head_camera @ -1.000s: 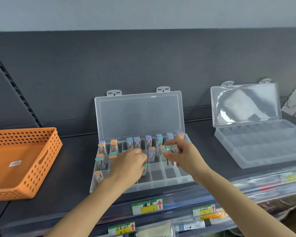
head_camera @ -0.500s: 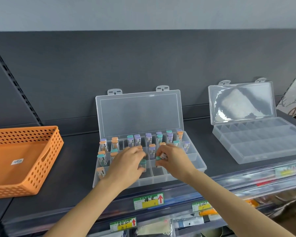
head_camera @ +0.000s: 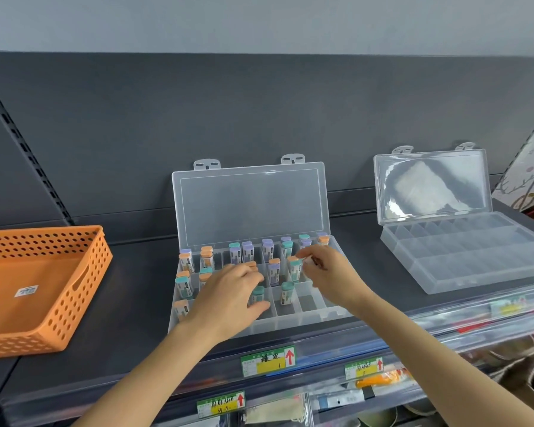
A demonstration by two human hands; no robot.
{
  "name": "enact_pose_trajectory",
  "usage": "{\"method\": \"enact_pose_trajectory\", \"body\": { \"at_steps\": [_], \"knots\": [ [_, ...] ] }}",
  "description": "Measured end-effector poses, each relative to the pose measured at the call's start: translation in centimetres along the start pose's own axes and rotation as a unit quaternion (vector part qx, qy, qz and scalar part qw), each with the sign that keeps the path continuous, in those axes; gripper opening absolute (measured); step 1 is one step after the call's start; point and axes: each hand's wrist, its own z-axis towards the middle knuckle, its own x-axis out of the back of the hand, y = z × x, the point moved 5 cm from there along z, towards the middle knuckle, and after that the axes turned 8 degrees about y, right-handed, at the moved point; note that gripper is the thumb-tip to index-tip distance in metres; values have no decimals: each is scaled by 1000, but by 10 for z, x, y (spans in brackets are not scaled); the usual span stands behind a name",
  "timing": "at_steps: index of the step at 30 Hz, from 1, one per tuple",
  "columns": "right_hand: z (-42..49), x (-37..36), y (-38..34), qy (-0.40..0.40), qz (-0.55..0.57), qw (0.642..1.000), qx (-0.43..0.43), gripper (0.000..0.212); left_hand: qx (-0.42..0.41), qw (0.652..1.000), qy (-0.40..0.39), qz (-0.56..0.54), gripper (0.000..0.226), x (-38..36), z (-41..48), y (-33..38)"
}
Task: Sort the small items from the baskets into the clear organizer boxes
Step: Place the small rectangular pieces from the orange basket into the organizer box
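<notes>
1. Closest to me, price labels (head_camera: pixel 269 360) sit along the front edge of the shelf (head_camera: pixel 136 291). I cannot read their blurred handwriting, and the frame's bottom edge cuts off the goods below.
2. The left hand (head_camera: pixel 228 294) lies over the front-left part of the middle organizer box (head_camera: pixel 290 322), fingers curled down over the middle row. A teal-capped item (head_camera: pixel 257 294) stands between thumb and fingers. I cannot tell whether the hand grips it or only covers it. The compartments under the palm are hidden from me.
3. The right hand (head_camera: pixel 330 272) is over the box's right half, thumb and fingertips pinching a pale item (head_camera: pixel 309 261) that the fingers mostly hide.
4. Other capped items (head_camera: pixel 247 251) stand upright in the box's back and middle rows and along its left side. Its lid (head_camera: pixel 247 204) stands open against the back panel (head_camera: pixel 259 112).
5. At the shelf's left end is the orange basket (head_camera: pixel 84 272), cut off by the frame's left edge. A white sticker (head_camera: pixel 26 291) on its floor is too small to read.
6. Towards the shelf's right end, the second organizer box (head_camera: pixel 475 266) stands open. Glare on its lid blurs what I see through it, and its right corner runs out of frame.
</notes>
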Motion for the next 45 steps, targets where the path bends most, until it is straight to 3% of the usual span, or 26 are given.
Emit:
{"method": "enact_pose_trajectory", "body": {
  "at_steps": [5, 21, 45],
  "knots": [
    [0, 17, 3, 15, -21, 999, 25, 21, -9, 1000, -7, -2, 55, 1, 1, 3],
    [0, -12, 12, -53, -222, 963, 141, 18, -9, 999, -35, 10, 61, 3, 5, 5],
    [-4, -15, 15, -42, -194, 966, 166, 22, 4, 998, -61, 27, 65, -1, 7, 10]
  ]
}}
